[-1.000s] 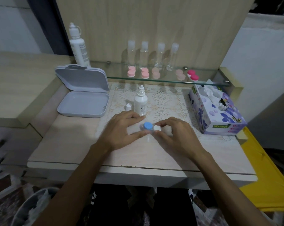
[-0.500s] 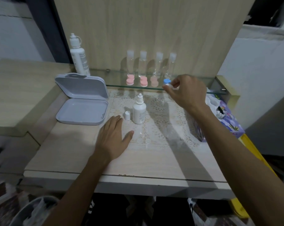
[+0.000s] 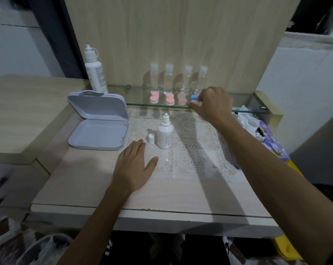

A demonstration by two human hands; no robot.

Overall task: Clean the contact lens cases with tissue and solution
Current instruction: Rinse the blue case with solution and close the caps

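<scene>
My right hand reaches to the glass shelf and pinches a blue-and-white contact lens case that sits at the shelf's front edge. Three pink lens cases line the shelf to its left. My left hand lies flat, fingers straight, on the table beside the lace mat. A small white solution bottle stands uncapped on the mat with its cap next to it. The tissue box lies at the right, partly hidden by my right forearm.
An open grey case sits at the table's left. A tall white bottle stands at the shelf's left end, and several clear bottles line the back. A bin with a plastic liner is below at left.
My right hand lifted the blue-and-white case from the mat up to the glass shelf and has lowered it onto the front edge. My left hand let go and flattened on the table.
</scene>
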